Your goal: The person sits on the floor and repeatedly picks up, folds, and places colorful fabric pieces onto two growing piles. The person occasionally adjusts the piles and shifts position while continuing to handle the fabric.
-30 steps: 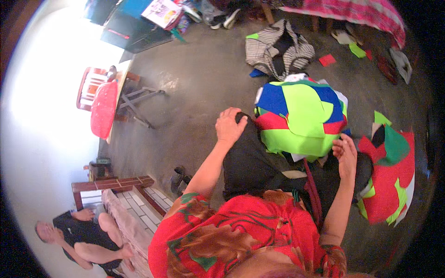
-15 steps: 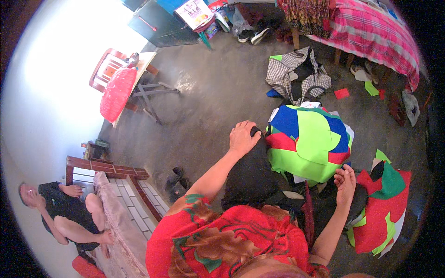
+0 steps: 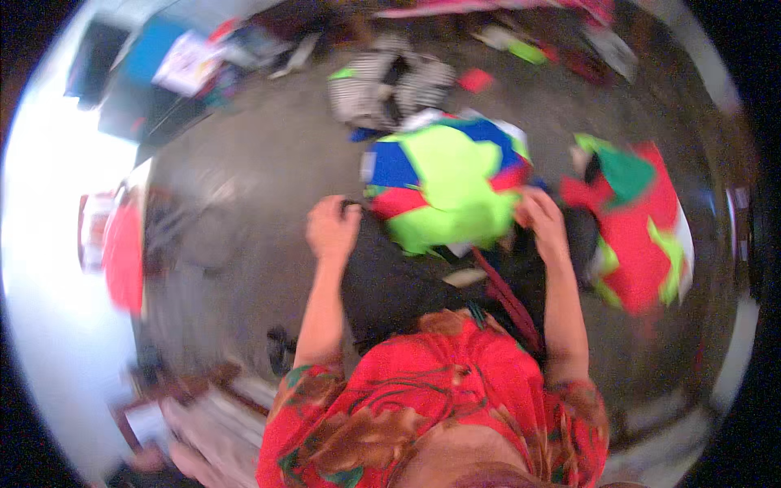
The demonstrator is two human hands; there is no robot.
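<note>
A rounded bundle of cloth pieces [image 3: 455,167] in bright green, blue and red lies in front of my legs. My left hand [image 3: 332,232] rests over my dark-trousered knee, left of the bundle, with no object visible in it. At the bundle's right edge is my right hand [image 3: 543,220], its fingers bent towards the cloth. Blur hides whether those fingers grip any of it. Between my legs runs a dark red strap or strip of cloth [image 3: 508,301], near a small pale scrap [image 3: 464,278].
On the right lies a heap of red and green cloth pieces [image 3: 639,220]. Beyond the bundle are a checked cloth item [image 3: 366,89] and a red scrap [image 3: 475,80] on the grey floor. A red object [image 3: 124,256] stands at the left by a table edge.
The view has swung to the right and blurred, shifting the scene leftward. My left hand stays at the knee. My right hand is now closer against the bundle's right edge.
</note>
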